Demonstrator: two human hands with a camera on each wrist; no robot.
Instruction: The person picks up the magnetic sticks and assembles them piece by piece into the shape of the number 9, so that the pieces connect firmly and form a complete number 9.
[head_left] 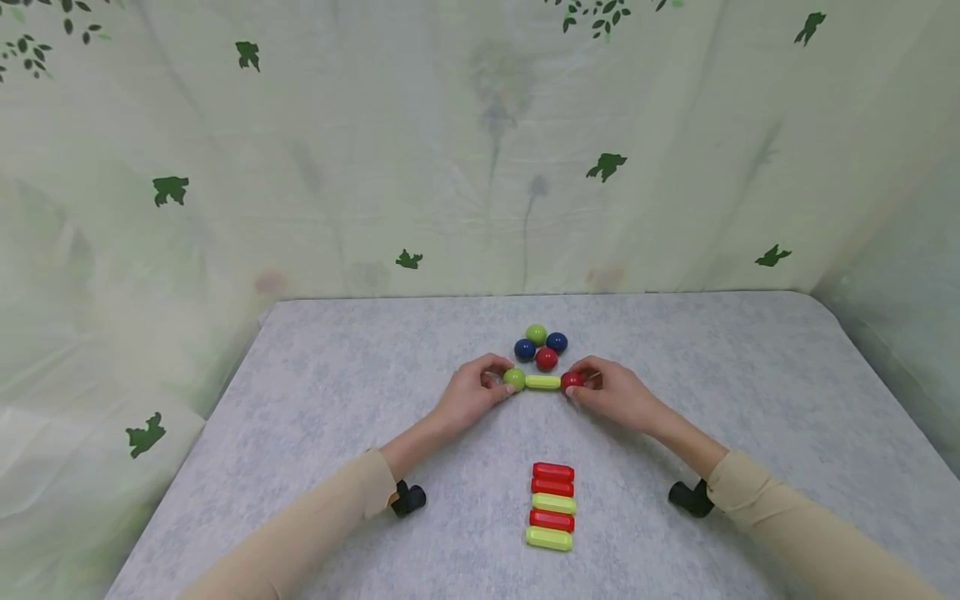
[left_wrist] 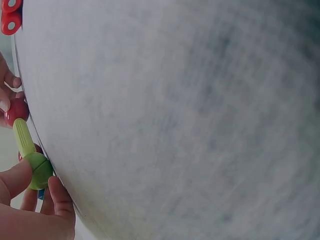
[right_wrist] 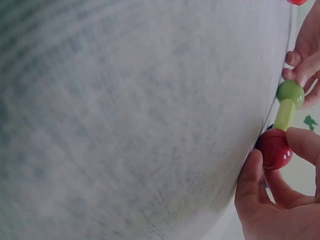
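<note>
A yellow-green rod (head_left: 543, 382) lies level between a green ball (head_left: 514, 379) and a red ball (head_left: 572, 381), touching both. The left hand (head_left: 474, 392) pinches the green ball between thumb and fingers. On the other end, the right hand (head_left: 617, 395) pinches the red ball. In the left wrist view the green ball (left_wrist: 39, 170) sits between the left thumb and fingertips, with the rod (left_wrist: 24, 138) running to the red ball. The right wrist view shows the red ball (right_wrist: 274, 149) in the right hand's fingers, against the rod (right_wrist: 285, 115).
Just behind the rod are another green ball (head_left: 536, 334), two blue balls (head_left: 525, 349) and another red ball (head_left: 547, 359). Nearer the front, several red (head_left: 552, 520) and yellow-green rods (head_left: 549, 538) lie in a column. A patterned curtain (head_left: 465, 167) hangs behind the table (head_left: 337, 333).
</note>
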